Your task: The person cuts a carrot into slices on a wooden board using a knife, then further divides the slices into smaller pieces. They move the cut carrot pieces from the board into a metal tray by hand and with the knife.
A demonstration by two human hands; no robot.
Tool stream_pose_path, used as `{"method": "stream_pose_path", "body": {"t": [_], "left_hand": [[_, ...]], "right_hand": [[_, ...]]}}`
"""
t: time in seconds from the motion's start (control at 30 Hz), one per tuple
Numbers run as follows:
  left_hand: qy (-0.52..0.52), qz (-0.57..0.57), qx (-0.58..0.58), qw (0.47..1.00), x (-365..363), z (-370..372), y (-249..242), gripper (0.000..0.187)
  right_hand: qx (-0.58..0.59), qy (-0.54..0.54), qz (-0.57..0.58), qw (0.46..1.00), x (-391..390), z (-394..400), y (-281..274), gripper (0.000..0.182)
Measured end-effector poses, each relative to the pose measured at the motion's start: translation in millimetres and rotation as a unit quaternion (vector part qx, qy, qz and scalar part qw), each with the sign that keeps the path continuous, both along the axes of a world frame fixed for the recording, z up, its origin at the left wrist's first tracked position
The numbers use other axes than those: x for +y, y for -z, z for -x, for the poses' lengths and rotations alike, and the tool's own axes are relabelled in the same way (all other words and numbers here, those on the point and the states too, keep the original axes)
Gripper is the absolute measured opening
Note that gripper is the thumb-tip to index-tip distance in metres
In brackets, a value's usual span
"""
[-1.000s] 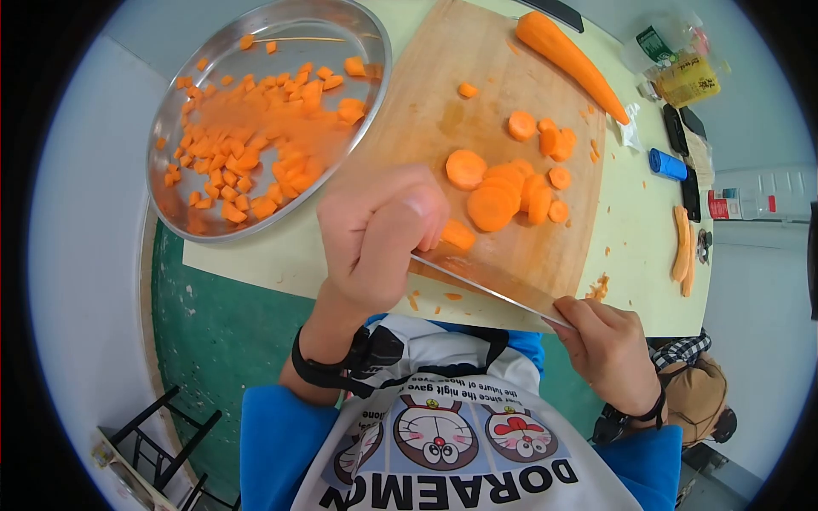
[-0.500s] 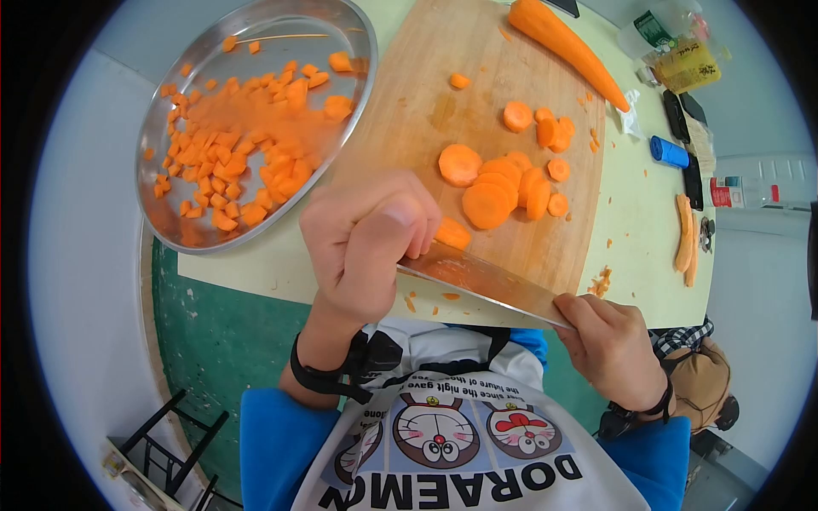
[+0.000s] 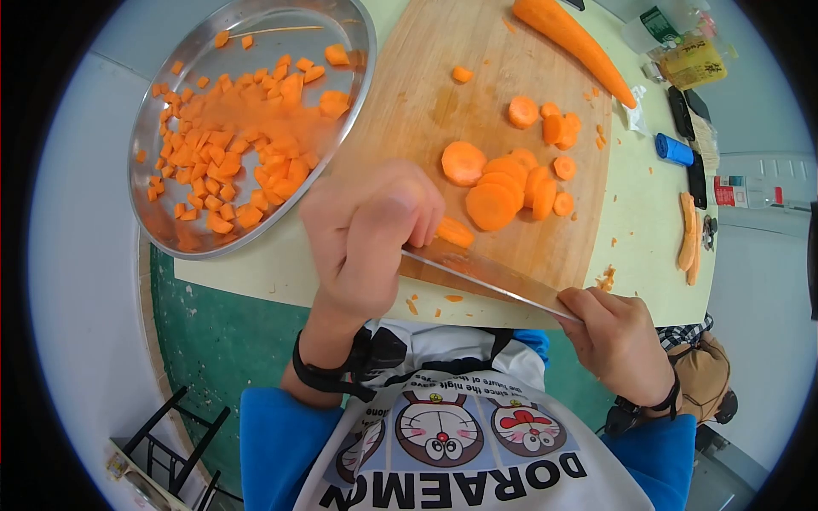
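Note:
My right hand point(image 3: 620, 345) is closed round the handle end of a kitchen knife point(image 3: 503, 285), its blade slanting over the near edge of the wooden cutting board point(image 3: 392, 111). My left hand point(image 3: 371, 234) is curled, fingertips down against a cut carrot piece point(image 3: 454, 232) beside the blade's far end; the fingers partly hide that piece. Just beyond lie round carrot slices point(image 3: 492, 204), some overlapping, with smaller rounds point(image 3: 563, 168) to their right. A whole peeled carrot point(image 3: 579, 51) rests along the board's far right edge.
Left of the board, a metal tray point(image 3: 362, 94) holds many diced carrot pieces. On the right of the table are a blue roll point(image 3: 673, 150), peeled carrots point(image 3: 688, 238), a bottle point(image 3: 745, 192) and a yellow package point(image 3: 692, 64). Orange scraps point(image 3: 607, 278) dot the tabletop.
The knife blade has turned more edge-on and its tip end has risen slightly. Both hands stay in nearly the same places; the view has shifted a little.

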State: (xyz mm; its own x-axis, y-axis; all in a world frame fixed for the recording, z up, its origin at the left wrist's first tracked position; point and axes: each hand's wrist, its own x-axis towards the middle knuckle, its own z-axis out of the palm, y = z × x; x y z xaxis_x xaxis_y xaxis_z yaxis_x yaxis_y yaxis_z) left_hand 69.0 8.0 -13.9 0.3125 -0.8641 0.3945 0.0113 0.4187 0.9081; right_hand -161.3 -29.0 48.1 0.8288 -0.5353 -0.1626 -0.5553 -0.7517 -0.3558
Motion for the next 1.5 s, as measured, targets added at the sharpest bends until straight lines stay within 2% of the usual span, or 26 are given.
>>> {"method": "stream_pose_path", "body": {"t": [0.2,0.27,0.37,0.6,0.9,1.0,1.07,1.1,1.13,1.2,1.27,1.33,1.4,1.5], "left_hand": [[-0.005,-0.036,0.003,0.999,1.2,1.2,1.2,0.033],[0.015,-0.018,0.075,0.997,-1.1,-0.7,0.9,0.027],[-0.007,-0.046,0.021,0.999,-3.8,-2.2,3.4,0.032],[-0.023,-0.039,0.029,0.999,-9.5,-4.6,15.8,0.031],[-0.047,-0.005,0.011,0.999,-17.5,-3.4,18.7,0.032],[-0.055,-0.038,-0.016,0.998,-15.9,0.5,18.6,0.03],[-0.316,0.032,-0.077,0.945,-18.3,21.3,9.8,0.027],[-0.262,0.0,-0.049,0.964,-3.7,23.6,8.9,0.027],[-0.257,0.005,-0.056,0.965,0.1,26.9,8.3,0.027],[-0.311,0.03,-0.084,0.946,0.3,38.3,8.6,0.026],[-0.285,0.03,-0.062,0.956,-5.5,43.1,3.6,0.026],[-0.298,0.012,0.011,0.954,-14.5,44.3,1.5,0.02],[-0.303,0.013,-0.01,0.953,-16.7,39.0,11.0,0.017],[-0.315,0.006,-0.033,0.949,-18.7,36.0,14.9,0.014]], "right_hand": [[0.004,0.005,-0.013,1.0,0.3,-1.7,-0.5,0.014],[0.003,0.006,-0.013,1.0,-2.9,-2.6,-1.3,0.015],[0.009,0.014,-0.028,0.999,-4.6,-4.7,-0.8,0.019],[0.014,0.021,-0.032,0.999,-11.1,-12.8,3.2,0.028],[-0.001,0.025,-0.021,0.999,-6.7,-11.9,6.0,0.029],[0.011,0.048,-0.034,0.998,-2.1,-14.0,1.5,0.029],[0.002,0.053,-0.027,0.998,1.7,-10.9,8.3,0.029],[0.005,0.056,-0.026,0.998,2.4,-10.0,10.8,0.029],[-0.004,0.062,-0.024,0.998,2.7,-10.1,10.1,0.029],[0.003,0.046,-0.033,0.998,3.7,-9.6,8.6,0.028],[0.001,0.046,-0.034,0.998,7.1,-9.3,7.9,0.023],[-0.002,0.046,-0.031,0.998,8.3,-8.2,10.9,0.019],[-0.03,0.012,0.008,0.999,12.5,-5.9,18.9,0.025],[-0.046,0.013,0.001,0.999,15.2,-6.8,20.9,0.024]]}}
